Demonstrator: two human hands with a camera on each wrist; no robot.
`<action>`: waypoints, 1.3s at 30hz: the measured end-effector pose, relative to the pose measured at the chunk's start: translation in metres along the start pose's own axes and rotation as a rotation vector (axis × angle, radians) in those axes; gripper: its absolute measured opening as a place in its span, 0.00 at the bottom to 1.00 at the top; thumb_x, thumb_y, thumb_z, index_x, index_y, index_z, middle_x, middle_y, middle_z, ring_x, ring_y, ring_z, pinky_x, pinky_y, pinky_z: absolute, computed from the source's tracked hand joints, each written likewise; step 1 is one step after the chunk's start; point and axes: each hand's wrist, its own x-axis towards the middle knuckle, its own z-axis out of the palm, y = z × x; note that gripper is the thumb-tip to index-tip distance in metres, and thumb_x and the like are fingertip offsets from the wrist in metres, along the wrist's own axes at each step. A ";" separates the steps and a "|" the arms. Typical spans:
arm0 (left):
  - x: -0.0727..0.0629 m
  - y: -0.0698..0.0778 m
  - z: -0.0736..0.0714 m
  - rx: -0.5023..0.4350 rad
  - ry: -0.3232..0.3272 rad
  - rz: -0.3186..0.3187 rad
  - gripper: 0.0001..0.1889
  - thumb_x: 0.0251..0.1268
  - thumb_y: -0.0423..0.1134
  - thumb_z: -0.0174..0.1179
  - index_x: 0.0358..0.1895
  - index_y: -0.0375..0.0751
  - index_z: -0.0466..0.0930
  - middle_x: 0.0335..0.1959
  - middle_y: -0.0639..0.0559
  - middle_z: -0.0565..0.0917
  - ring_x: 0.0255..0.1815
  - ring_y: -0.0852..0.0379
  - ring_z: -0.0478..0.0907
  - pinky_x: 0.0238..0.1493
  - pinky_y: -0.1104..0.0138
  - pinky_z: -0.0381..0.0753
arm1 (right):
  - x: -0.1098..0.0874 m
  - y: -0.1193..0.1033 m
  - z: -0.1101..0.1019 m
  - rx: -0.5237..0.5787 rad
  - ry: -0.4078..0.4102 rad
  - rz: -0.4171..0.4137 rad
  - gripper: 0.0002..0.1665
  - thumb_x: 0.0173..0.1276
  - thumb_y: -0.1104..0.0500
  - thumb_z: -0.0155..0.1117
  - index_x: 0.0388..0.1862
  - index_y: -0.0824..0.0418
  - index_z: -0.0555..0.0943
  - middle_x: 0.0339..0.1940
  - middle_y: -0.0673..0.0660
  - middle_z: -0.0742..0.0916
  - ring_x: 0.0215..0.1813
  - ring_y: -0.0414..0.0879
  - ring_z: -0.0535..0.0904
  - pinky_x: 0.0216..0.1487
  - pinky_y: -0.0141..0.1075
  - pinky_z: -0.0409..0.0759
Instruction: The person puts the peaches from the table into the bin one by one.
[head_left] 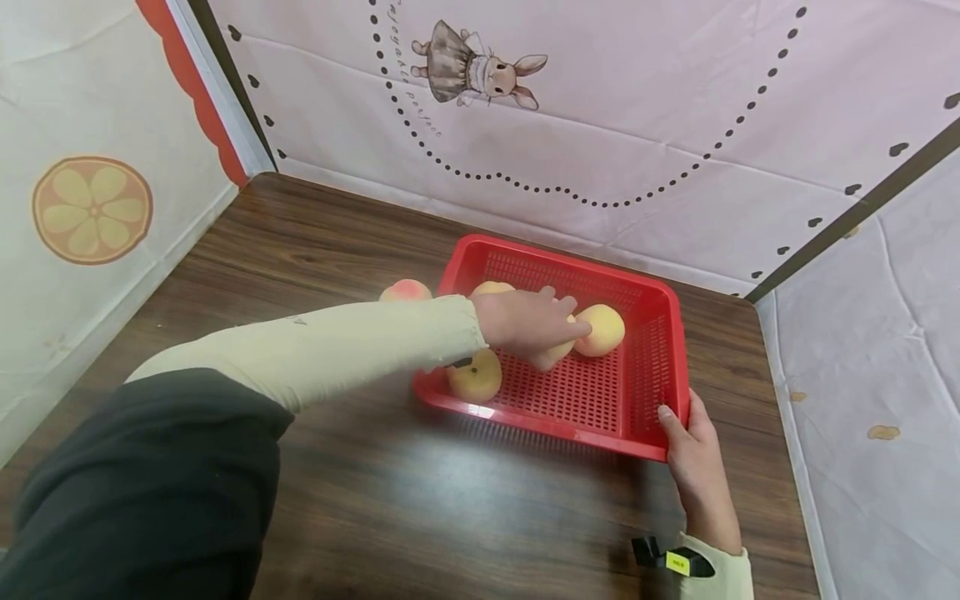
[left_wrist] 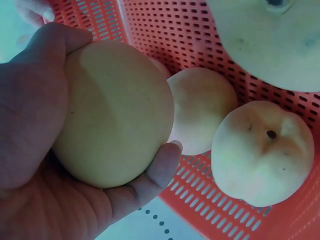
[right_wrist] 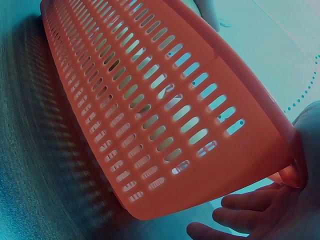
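Note:
My left hand (head_left: pixel 525 325) reaches over the red plastic basket (head_left: pixel 581 400) and grips a yellow peach (left_wrist: pixel 112 115), thumb on one side and fingers round the other. In the head view that peach is mostly hidden under the hand. Just right of it lies another peach (head_left: pixel 603 331) in the basket. One more peach (head_left: pixel 476 379) sits at the basket's near left corner, and another (head_left: pixel 492 287) shows partly behind my wrist. My right hand (head_left: pixel 697 467) holds the basket's right end near the front corner, thumb over the rim, fingers outside.
Left of the basket, a pink-topped peach (head_left: pixel 405 290) shows behind my left sleeve (head_left: pixel 322 346). The basket stands on a dark wooden table (head_left: pixel 420 517). Printed cloth walls (head_left: pixel 600 100) rise behind and at both sides.

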 end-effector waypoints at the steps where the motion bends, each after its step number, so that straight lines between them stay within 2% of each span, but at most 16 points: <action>1: 0.000 0.000 0.001 0.015 0.004 0.003 0.27 0.69 0.42 0.57 0.71 0.52 0.68 0.71 0.39 0.75 0.70 0.33 0.75 0.65 0.49 0.82 | 0.000 0.000 0.000 -0.001 0.001 0.001 0.37 0.86 0.55 0.45 0.87 0.51 0.47 0.77 0.63 0.73 0.53 0.35 0.83 0.49 0.25 0.84; 3: 0.000 0.001 0.005 0.062 0.021 0.017 0.27 0.67 0.41 0.58 0.70 0.53 0.69 0.62 0.42 0.79 0.60 0.39 0.80 0.57 0.56 0.85 | 0.000 0.000 0.000 0.001 0.002 0.001 0.37 0.86 0.55 0.45 0.87 0.50 0.47 0.77 0.62 0.73 0.53 0.35 0.83 0.49 0.25 0.84; 6: -0.001 0.002 0.009 0.166 0.053 0.056 0.26 0.66 0.40 0.57 0.68 0.51 0.70 0.48 0.45 0.80 0.44 0.47 0.77 0.45 0.61 0.81 | 0.000 0.000 0.000 0.003 0.003 0.000 0.37 0.86 0.55 0.45 0.87 0.50 0.47 0.78 0.62 0.73 0.53 0.35 0.83 0.49 0.25 0.84; 10: 0.001 0.003 0.013 0.279 0.069 0.097 0.23 0.65 0.41 0.55 0.63 0.49 0.70 0.41 0.47 0.80 0.38 0.50 0.72 0.44 0.62 0.74 | 0.000 0.000 0.000 -0.002 0.001 -0.001 0.37 0.86 0.54 0.45 0.87 0.50 0.47 0.78 0.62 0.73 0.53 0.36 0.83 0.49 0.26 0.85; 13: 0.002 0.004 0.015 0.320 0.042 0.111 0.20 0.66 0.39 0.54 0.62 0.49 0.70 0.39 0.48 0.80 0.39 0.51 0.72 0.43 0.62 0.72 | 0.000 0.000 0.001 -0.005 0.004 -0.002 0.37 0.86 0.54 0.45 0.87 0.51 0.47 0.77 0.62 0.73 0.52 0.35 0.83 0.49 0.26 0.85; 16: 0.001 0.004 0.016 0.245 -0.025 0.082 0.21 0.68 0.38 0.54 0.63 0.52 0.69 0.45 0.48 0.80 0.42 0.51 0.73 0.41 0.64 0.73 | 0.001 0.000 0.001 -0.006 0.004 -0.003 0.37 0.86 0.54 0.46 0.87 0.51 0.47 0.77 0.62 0.73 0.52 0.35 0.83 0.49 0.26 0.85; 20: 0.000 0.004 0.017 0.088 -0.098 0.031 0.25 0.70 0.39 0.57 0.69 0.57 0.69 0.62 0.48 0.78 0.53 0.49 0.75 0.45 0.61 0.81 | 0.001 0.001 0.001 -0.007 0.002 0.008 0.38 0.86 0.53 0.46 0.88 0.50 0.47 0.78 0.62 0.73 0.52 0.36 0.83 0.50 0.27 0.85; 22: 0.000 0.003 0.017 0.036 -0.131 0.014 0.29 0.73 0.42 0.57 0.75 0.59 0.67 0.72 0.48 0.74 0.65 0.45 0.75 0.58 0.54 0.82 | 0.001 0.001 0.000 -0.005 0.002 0.013 0.38 0.86 0.54 0.46 0.88 0.50 0.47 0.78 0.62 0.72 0.53 0.37 0.83 0.50 0.27 0.85; 24: 0.000 0.003 0.017 -0.049 -0.170 -0.021 0.29 0.77 0.48 0.54 0.79 0.63 0.64 0.80 0.50 0.68 0.77 0.43 0.68 0.72 0.48 0.75 | 0.002 0.002 0.000 -0.005 0.003 0.019 0.38 0.85 0.54 0.46 0.88 0.49 0.47 0.78 0.61 0.72 0.53 0.37 0.83 0.50 0.27 0.85; 27: 0.000 0.004 0.017 -0.267 -0.208 -0.141 0.32 0.79 0.62 0.45 0.82 0.65 0.59 0.83 0.54 0.63 0.85 0.48 0.57 0.80 0.48 0.64 | 0.003 0.002 0.000 -0.005 0.004 0.017 0.37 0.86 0.54 0.45 0.88 0.49 0.47 0.78 0.62 0.72 0.53 0.37 0.83 0.49 0.27 0.85; 29: 0.000 0.005 0.018 -0.388 -0.214 -0.200 0.34 0.78 0.67 0.41 0.82 0.65 0.59 0.81 0.53 0.66 0.81 0.51 0.63 0.76 0.52 0.70 | 0.003 0.002 0.000 -0.008 0.006 0.016 0.37 0.86 0.54 0.45 0.88 0.49 0.47 0.78 0.62 0.72 0.53 0.36 0.83 0.49 0.26 0.85; 30: 0.000 0.005 0.019 -0.408 -0.211 -0.202 0.34 0.78 0.68 0.41 0.81 0.65 0.60 0.81 0.54 0.67 0.79 0.52 0.65 0.73 0.54 0.71 | 0.003 0.002 0.000 -0.009 0.008 0.016 0.37 0.86 0.54 0.45 0.88 0.49 0.47 0.78 0.62 0.73 0.53 0.36 0.83 0.49 0.26 0.85; 31: 0.001 0.005 0.019 -0.401 -0.210 -0.182 0.33 0.78 0.67 0.42 0.81 0.63 0.62 0.78 0.53 0.70 0.75 0.52 0.68 0.69 0.55 0.74 | 0.003 0.002 0.000 -0.009 0.009 0.015 0.37 0.86 0.54 0.45 0.88 0.49 0.47 0.78 0.62 0.73 0.53 0.36 0.83 0.49 0.26 0.85; 33: 0.002 0.006 0.019 -0.312 -0.215 -0.099 0.28 0.78 0.61 0.48 0.77 0.63 0.66 0.77 0.53 0.70 0.69 0.52 0.70 0.63 0.55 0.76 | 0.003 0.002 0.000 -0.011 0.009 0.015 0.37 0.86 0.54 0.45 0.88 0.50 0.47 0.78 0.62 0.73 0.53 0.36 0.83 0.49 0.26 0.85; 36: 0.003 0.007 0.020 -0.314 -0.217 -0.089 0.27 0.77 0.58 0.50 0.76 0.62 0.68 0.76 0.53 0.71 0.63 0.52 0.75 0.61 0.56 0.76 | 0.003 0.001 0.001 -0.012 0.010 0.014 0.37 0.86 0.54 0.45 0.88 0.50 0.47 0.77 0.62 0.73 0.52 0.37 0.84 0.49 0.26 0.85; 39: 0.004 0.009 0.020 -0.454 -0.241 -0.189 0.32 0.74 0.61 0.50 0.79 0.62 0.65 0.74 0.50 0.72 0.51 0.54 0.84 0.58 0.58 0.77 | 0.003 0.001 0.000 -0.015 0.010 0.012 0.37 0.86 0.54 0.45 0.87 0.50 0.47 0.77 0.62 0.73 0.52 0.36 0.84 0.49 0.27 0.85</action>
